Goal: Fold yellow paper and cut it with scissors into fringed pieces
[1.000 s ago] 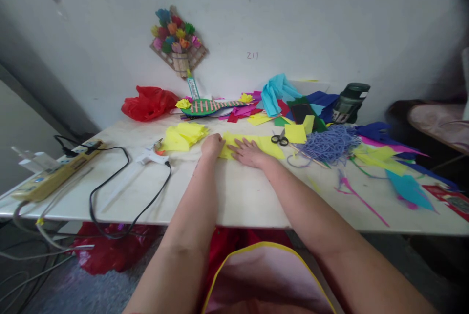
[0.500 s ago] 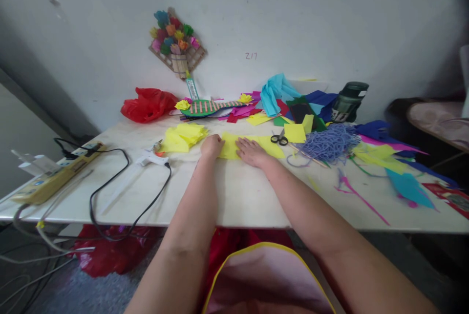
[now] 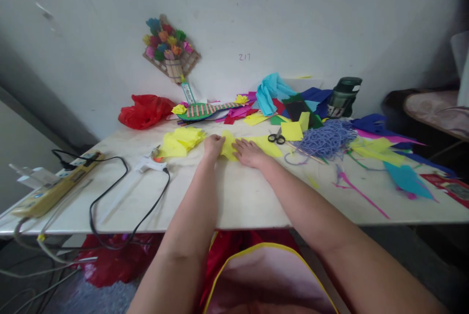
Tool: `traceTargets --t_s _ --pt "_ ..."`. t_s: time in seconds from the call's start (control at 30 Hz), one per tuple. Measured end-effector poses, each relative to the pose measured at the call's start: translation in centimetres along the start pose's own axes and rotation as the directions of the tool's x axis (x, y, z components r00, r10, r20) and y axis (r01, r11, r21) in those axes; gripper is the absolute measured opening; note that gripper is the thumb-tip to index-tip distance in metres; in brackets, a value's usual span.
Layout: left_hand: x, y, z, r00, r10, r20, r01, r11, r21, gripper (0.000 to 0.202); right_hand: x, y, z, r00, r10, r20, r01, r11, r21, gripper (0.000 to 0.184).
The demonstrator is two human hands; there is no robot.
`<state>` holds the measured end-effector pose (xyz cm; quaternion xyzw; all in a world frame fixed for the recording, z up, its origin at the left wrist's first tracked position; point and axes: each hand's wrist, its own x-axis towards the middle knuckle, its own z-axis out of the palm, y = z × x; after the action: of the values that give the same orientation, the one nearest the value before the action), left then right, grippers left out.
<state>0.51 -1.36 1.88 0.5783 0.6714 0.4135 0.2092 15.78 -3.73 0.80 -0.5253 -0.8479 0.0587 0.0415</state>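
A strip of yellow crepe paper [image 3: 269,146] lies on the white table in front of me. My left hand [image 3: 214,147] is closed on the strip's left end, where the paper rises a little beside the fingers. Flat on the middle of the strip rests my right hand [image 3: 249,153], its fingers stretched out and pointing left. Left of my left hand is a loose pile of yellow paper [image 3: 181,141]. Black-handled scissors [image 3: 276,138] lie just beyond the strip's right end, close to a small yellow paper square [image 3: 292,131].
A white glue gun [image 3: 148,163] with a black cord and a power strip [image 3: 58,184] lie at left. A purple shredded heap [image 3: 326,139], a dark green bottle [image 3: 344,97] and coloured papers [image 3: 273,92] crowd the right and back. A red plastic bag [image 3: 146,111] sits back left.
The paper between my hands has bunched and lifted near my left hand. My right hand has barely shifted on the strip. The whole view has moved slightly.
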Motion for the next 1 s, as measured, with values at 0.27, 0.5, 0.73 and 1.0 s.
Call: traceTargets --t_s 0.27,0.5,0.73,1.0 --pt "-0.5 0.4 0.6 0.990 -0.038 0.132 0.067 0.973 -0.219 0.041 -0.1 -0.2 -0.3 1.000 -0.001 0.029 0.001 1.000 -0.012 0.057" --pt "-0.6 0.4 0.7 0.963 -0.050 0.266 0.113 0.967 -0.228 0.037 -0.2 -0.4 -0.4 1.000 0.000 0.011 0.001 0.999 -0.042 0.056" --pt "-1.0 0.3 0.7 0.960 0.047 0.275 -0.057 0.998 0.030 0.027 -0.2 -0.4 -0.4 1.000 -0.016 -0.010 0.016 0.999 -0.027 0.060" --pt "-1.8 1.7 -0.1 0.961 0.113 0.251 -0.218 0.869 0.444 0.040 0.1 0.0 0.1 1.000 -0.013 -0.024 0.013 1.000 -0.009 0.062"
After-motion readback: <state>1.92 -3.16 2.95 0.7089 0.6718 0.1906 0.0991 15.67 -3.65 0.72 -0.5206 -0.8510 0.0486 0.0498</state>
